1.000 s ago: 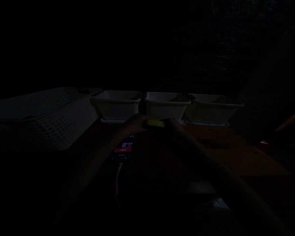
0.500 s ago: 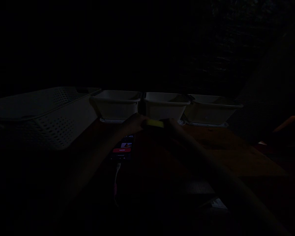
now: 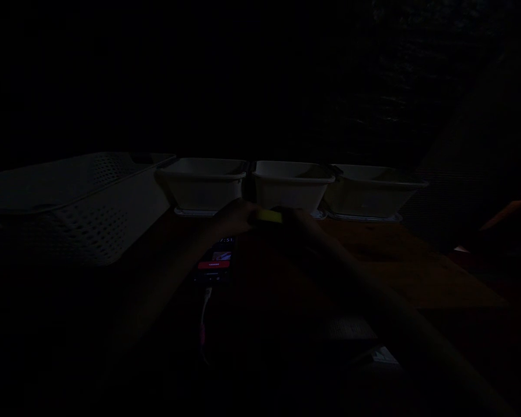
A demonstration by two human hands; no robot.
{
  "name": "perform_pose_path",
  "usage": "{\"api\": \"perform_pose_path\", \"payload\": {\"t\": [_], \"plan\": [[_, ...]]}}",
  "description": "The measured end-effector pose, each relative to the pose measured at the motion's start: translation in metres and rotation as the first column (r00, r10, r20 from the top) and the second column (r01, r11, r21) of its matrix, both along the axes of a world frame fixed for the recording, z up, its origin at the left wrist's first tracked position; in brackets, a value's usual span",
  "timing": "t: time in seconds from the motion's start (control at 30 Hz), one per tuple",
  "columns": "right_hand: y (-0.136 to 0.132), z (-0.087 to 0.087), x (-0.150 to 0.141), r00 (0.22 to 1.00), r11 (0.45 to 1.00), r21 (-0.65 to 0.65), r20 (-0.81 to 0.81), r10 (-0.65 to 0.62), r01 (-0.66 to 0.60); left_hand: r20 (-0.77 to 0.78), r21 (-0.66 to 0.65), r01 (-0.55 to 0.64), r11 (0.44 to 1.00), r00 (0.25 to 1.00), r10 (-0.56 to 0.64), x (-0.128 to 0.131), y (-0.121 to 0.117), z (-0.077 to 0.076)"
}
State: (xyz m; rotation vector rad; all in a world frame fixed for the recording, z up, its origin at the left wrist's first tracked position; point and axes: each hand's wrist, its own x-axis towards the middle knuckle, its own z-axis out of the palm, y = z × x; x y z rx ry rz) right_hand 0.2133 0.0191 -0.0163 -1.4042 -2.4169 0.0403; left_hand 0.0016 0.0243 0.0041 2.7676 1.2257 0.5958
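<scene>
The scene is very dark. My left hand [image 3: 238, 216] and my right hand [image 3: 301, 221] come together in front of the bins. Between them is a small yellow object [image 3: 269, 216], its kind too dim to make out. Both hands appear closed on it from either side, though single fingers are hard to see. Below my left forearm lies a phone [image 3: 214, 265] with its screen lit, and a white cable [image 3: 205, 301] is plugged into its lower end.
A white perforated basket [image 3: 143, 202] stands at the left. Three pale bins, left [image 3: 208, 194], middle [image 3: 289, 194] and right [image 3: 364, 197], line the back of the wooden table [image 3: 438, 284]. Part of another person's arm [image 3: 506, 215] shows at the far right.
The yellow object and both hands have shifted very slightly left in the picture. The picture on the phone screen is different.
</scene>
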Motion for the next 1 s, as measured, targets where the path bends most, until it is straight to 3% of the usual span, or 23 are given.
{"api": "perform_pose_path", "payload": {"t": [0.17, 0.53, 0.73, 1.0], "plan": [[-0.0026, 0.0021, 0.0001, 0.986, 0.995, 0.063, -0.142, 0.088, -0.079, 0.004, -0.01, -0.011, 1.0, 1.0, 0.011, 0.0012, -0.0013, 0.0], [-0.0025, 0.0043, -0.0017, 0.989, 0.996, 0.093, -0.148, 0.015, -0.002, 0.031, 0.038, -0.035, 0.999, 0.999, 0.034, 0.0016, -0.0003, -0.0033], [-0.0044, 0.0052, -0.0008, 0.969, 0.995, 0.091, -0.248, -0.006, 0.03, 0.11, 0.061, 0.001, 0.998, 0.994, -0.008, 0.0026, -0.0021, -0.0001], [0.0005, -0.0025, 0.0025, 0.926, 0.99, 0.093, -0.354, 0.135, -0.108, 0.185, 0.082, 0.044, 0.996, 0.981, -0.059, 0.006, -0.0017, -0.0009]]}}
